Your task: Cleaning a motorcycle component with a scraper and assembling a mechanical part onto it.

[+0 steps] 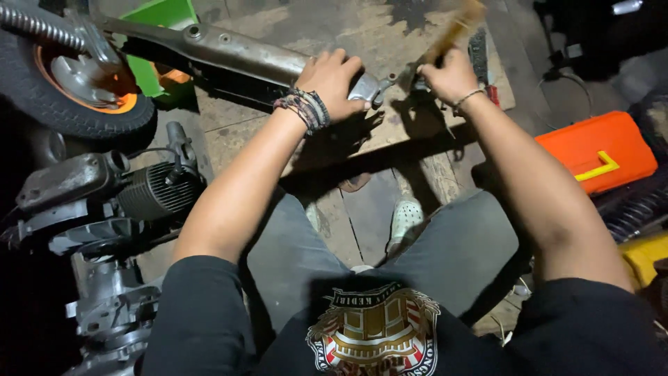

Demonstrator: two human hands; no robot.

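Metal arm (236,52): long, grey, worn; its long axis runs from the wheel (76,90) at upper left to its near end at centre, over the floor (362,209). Left hand (332,82): closed over that near end. Right hand (449,76): fisted on a wooden-handled brush (456,28), just right of the arm's tip, handle pointing up and away. Engine (149,191) lower left; orange case (598,150) well right.

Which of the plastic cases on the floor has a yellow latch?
The orange case beside the right arm; its lid carries a yellow latch. The green one sits far left behind the wheel.
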